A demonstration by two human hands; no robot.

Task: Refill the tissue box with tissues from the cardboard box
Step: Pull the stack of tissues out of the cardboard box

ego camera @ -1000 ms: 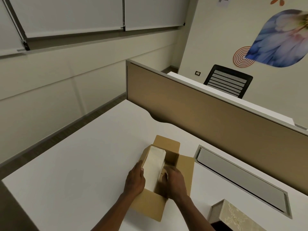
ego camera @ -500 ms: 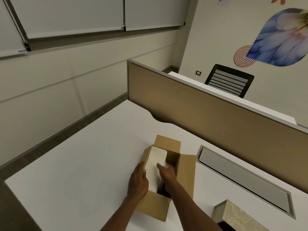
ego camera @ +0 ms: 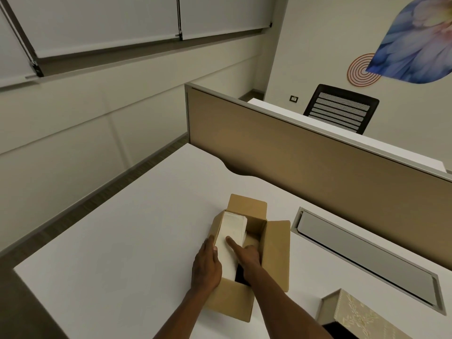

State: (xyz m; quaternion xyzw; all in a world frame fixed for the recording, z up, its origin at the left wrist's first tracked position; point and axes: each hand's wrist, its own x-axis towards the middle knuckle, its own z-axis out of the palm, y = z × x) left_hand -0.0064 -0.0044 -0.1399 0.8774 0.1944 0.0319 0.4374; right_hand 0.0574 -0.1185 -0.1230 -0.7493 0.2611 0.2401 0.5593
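Note:
An open brown cardboard box (ego camera: 276,255) stands on the white desk (ego camera: 122,241), flaps spread. A white stack of tissues (ego camera: 232,231) lies along its left inner side. My left hand (ego camera: 206,266) clasps the box's left wall from outside, thumb over the rim against the stack. My right hand (ego camera: 245,255) is inside the box, its index finger laid on top of the stack and the other fingers down beside it. The beige patterned tissue box (ego camera: 354,316) sits at the lower right, partly cut off by the frame.
A tan partition (ego camera: 305,157) runs along the desk's far side, with a grey cable-tray lid (ego camera: 362,253) set in the desk before it. A black mesh chair (ego camera: 340,108) stands behind the partition. The desk's left edge drops to the floor.
My right hand has moved from the box's near inner corner up onto the tissue stack, index finger now stretched over its top. The left hand has stayed on the box wall.

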